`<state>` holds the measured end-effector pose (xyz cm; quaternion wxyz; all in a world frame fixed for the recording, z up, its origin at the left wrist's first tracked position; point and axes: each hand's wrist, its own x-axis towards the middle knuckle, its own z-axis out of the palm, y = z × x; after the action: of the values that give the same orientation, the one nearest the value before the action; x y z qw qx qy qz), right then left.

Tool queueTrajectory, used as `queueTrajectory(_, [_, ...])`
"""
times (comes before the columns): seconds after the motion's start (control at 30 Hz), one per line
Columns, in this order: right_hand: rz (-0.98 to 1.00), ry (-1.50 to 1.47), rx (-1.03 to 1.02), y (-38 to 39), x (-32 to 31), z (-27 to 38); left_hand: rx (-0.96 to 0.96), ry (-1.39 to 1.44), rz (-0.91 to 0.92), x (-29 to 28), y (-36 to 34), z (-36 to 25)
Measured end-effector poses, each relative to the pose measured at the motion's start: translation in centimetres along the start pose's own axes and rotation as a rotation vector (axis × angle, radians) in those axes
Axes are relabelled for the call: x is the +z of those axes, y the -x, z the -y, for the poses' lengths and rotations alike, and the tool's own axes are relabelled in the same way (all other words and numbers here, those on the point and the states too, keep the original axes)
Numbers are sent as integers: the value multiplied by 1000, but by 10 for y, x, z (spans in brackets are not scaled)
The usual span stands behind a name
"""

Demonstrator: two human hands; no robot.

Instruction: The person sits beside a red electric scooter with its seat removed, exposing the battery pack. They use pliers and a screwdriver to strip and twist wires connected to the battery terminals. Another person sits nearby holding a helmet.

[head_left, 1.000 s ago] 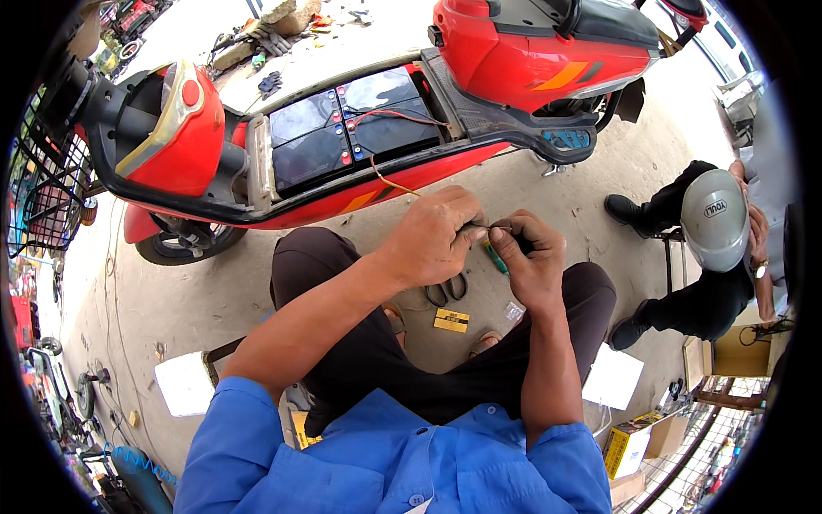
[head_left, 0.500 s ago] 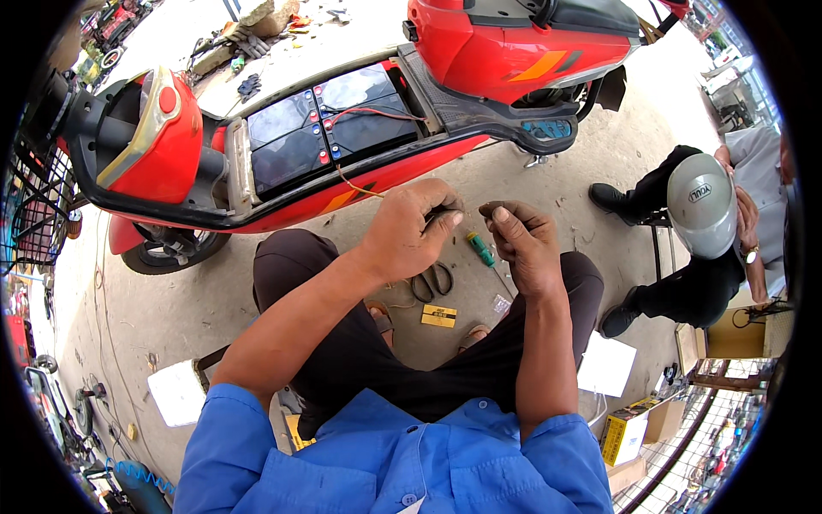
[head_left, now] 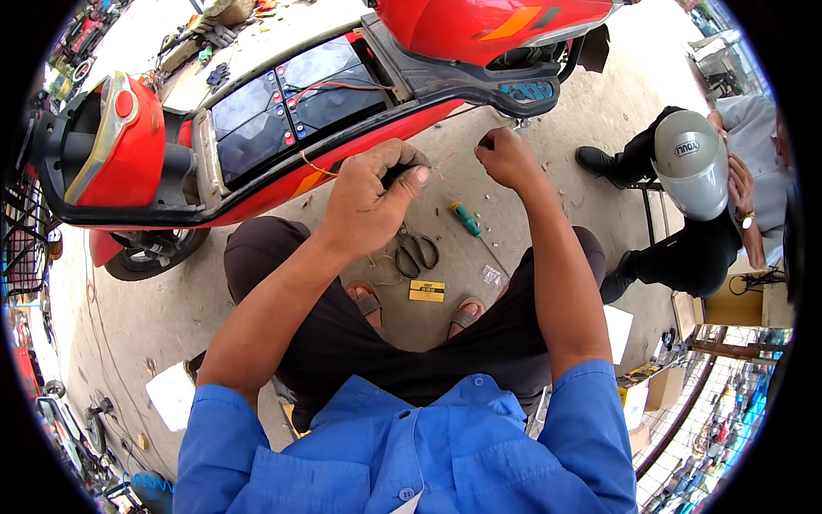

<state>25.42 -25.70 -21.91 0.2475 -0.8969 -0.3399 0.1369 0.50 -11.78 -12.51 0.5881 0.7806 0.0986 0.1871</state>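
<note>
My left hand is closed in a pinch on a thin yellow wire that runs back to the scooter's battery compartment. Fine, copper-coloured strands show faintly just past its fingertips. To the right, my right hand is curled closed, back of the hand up, apart from the left; whatever its fingers may hold is hidden. Dark batteries with red and blue terminals sit in the floor of the red scooter, linked by a reddish wire.
Between my feet and the scooter lie black-handled scissors, a green-handled screwdriver, a yellow card or small box and a small clear packet. A seated person at the right holds a grey helmet. Cartons stand at the lower right.
My hands have drawn apart: the right moved up and turned its back upward, the left shifted left and up. The view has shifted, so the scooter appears higher and further left.
</note>
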Motion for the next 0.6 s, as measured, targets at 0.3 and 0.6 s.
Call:
queueTrajectory(0.3, [435,466,312,-7,122,-101,-81,82,-22,-1,-4,-7])
queueTrajectory(0.6, [344,463,211,10,186,-147,-109,24,10,-3,-7,-5])
